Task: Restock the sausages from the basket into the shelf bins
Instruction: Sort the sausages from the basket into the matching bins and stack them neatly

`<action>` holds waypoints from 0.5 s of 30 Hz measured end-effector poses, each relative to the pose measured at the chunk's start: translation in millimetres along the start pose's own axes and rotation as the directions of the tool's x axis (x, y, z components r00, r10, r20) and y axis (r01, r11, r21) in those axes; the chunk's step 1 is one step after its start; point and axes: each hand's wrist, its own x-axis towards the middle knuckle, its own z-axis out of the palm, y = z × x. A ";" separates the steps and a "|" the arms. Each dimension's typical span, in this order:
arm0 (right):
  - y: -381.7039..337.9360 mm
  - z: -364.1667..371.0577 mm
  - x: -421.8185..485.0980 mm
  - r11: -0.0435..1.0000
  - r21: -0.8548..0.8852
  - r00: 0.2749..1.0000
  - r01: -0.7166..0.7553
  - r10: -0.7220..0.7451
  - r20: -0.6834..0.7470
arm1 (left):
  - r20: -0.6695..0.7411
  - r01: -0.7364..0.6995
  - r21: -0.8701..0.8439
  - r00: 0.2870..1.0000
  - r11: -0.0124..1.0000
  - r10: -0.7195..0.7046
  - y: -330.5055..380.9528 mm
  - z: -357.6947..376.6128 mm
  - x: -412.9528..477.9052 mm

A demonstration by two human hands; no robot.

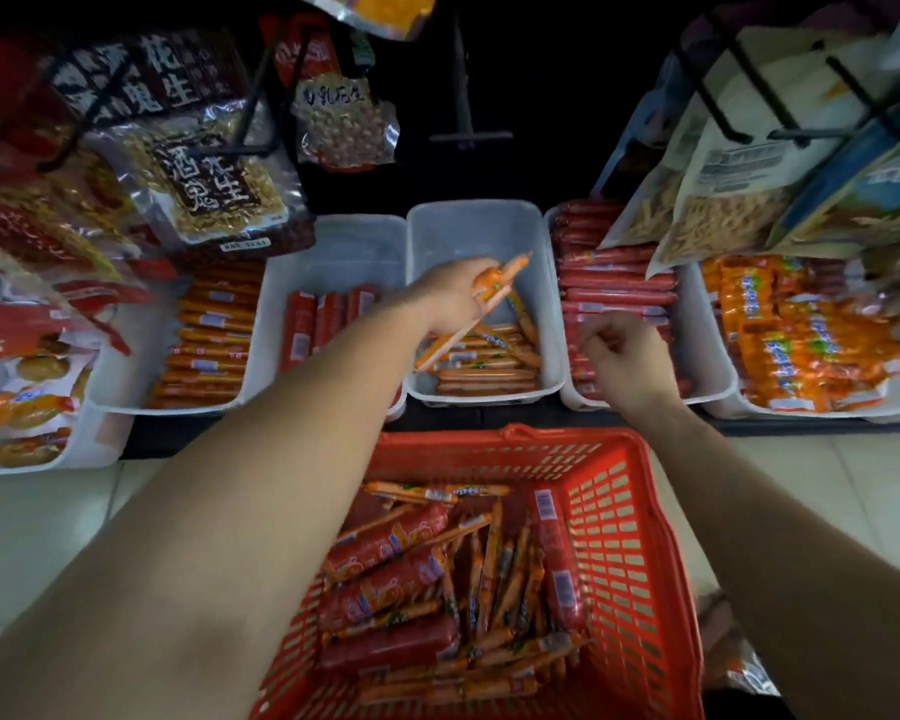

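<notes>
Step in hand: placing. Left hand (455, 298) grips a small bunch of thin orange sausages (505, 275) over the centre bin (468, 207), above its middle and not yet down on the stock.

Right hand (627, 358) is curled into a fist over the near end of the red-sausage bin (580, 402). Nothing sticks out of it, so it reads as empty.

Orientation: the held bunch runs on a diagonal, with the low ends toward the bin's near-left corner and the tips up toward the far-right corner. The stacked row (484, 376) at the bin's near edge lies crosswise, long axis parallel to that edge. A few on top are skewed.

Next move, my read: rotate the bunch until it's parallel to the near edge, lower it onto or just behind the stack, and let go. The far half of the bin is bare, so there's room.

The basket (619, 511) sits on the floor below the shelf's front edge. It's still well loaded with thin orange and fat red sticks (385, 550) jumbled together, so the job looks far from done. Sorting by type will be needed at each pick.
</notes>
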 end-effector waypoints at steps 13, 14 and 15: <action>25.5 -7.4 -29.8 0.998 0.004 0.995 -0.060 0.060 0.078 | 0.168 0.093 0.056 0.981 0.994 -0.101 -16.7 63.5 1.5; 22.2 -6.9 -32.2 0.998 -0.013 0.993 -0.063 0.064 0.097 | 0.147 0.114 -0.025 0.983 0.993 -0.109 -19.0 57.6 -8.0; 18.4 -6.5 -35.3 0.998 -0.029 0.991 -0.063 0.066 0.116 | 0.120 0.119 -0.082 0.987 0.990 -0.108 -21.1 51.8 -18.3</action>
